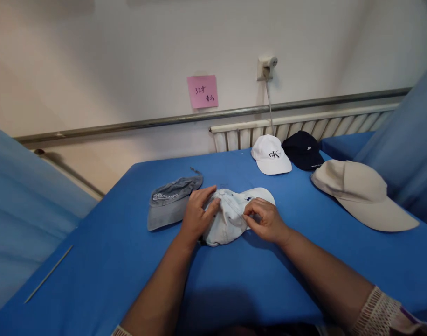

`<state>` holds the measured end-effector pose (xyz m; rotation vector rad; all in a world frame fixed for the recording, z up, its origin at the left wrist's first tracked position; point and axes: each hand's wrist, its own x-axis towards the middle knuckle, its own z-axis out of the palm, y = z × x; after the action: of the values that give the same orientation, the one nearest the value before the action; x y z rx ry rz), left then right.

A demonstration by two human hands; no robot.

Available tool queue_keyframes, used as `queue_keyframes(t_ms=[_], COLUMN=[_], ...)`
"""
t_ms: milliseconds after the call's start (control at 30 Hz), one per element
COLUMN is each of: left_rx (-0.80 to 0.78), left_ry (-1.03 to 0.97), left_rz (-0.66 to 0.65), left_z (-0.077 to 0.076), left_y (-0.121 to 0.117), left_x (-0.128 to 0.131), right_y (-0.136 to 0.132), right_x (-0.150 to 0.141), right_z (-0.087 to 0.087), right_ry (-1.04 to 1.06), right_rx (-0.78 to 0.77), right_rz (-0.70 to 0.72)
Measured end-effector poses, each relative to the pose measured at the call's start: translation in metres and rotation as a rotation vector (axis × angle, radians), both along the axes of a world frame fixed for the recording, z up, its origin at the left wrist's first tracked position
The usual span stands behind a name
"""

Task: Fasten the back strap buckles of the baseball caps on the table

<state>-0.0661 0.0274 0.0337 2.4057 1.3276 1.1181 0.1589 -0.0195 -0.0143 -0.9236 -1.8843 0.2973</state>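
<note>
A pale, whitish-blue baseball cap point(227, 217) with a small dark emblem lies in front of me, its brim pointing right. My left hand point(196, 214) rests on the back of its crown, thumb and fingers apart. With thumb and index finger together, my right hand point(264, 218) pinches the crown's fabric near the brim. Just left of my left hand is a grey cap point(169, 200) with white script lettering and a strap end sticking out behind. The underside of the pale cap is hidden.
On the blue-covered table point(129, 261) also lie a white cap point(271, 154), a black cap point(302, 149), a large beige cap point(363, 191) and a thin stick point(49, 274). Behind run a metal rail point(147, 123) and a radiator point(230, 139). Blue curtains point(21, 210) hang at both sides.
</note>
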Motion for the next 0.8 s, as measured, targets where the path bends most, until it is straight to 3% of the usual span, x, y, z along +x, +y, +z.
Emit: queue_keyframes(t_ms=[133,533,667,800], left_rx=[0.002,-0.141,-0.124,-0.151], left_ry=[0.142,0.160,0.060,-0.053], left_rz=[-0.061,-0.057,-0.084,-0.144], left_z=[0.004,0.012,0.013,0.017], left_y=[-0.004,-0.009,-0.010,-0.009], left_x=[0.007,0.010,0.008,0.005], right_y=[-0.001,0.000,0.013,0.022], right_x=[-0.003,-0.002,0.008,0.014], right_z=[-0.001,0.000,-0.010,-0.017], right_ry=[-0.042,0.050,0.144,0.073], right_rx=[-0.010,0.043,-0.082,-0.146], right_rz=[0.030,-0.114,-0.233,-0.152])
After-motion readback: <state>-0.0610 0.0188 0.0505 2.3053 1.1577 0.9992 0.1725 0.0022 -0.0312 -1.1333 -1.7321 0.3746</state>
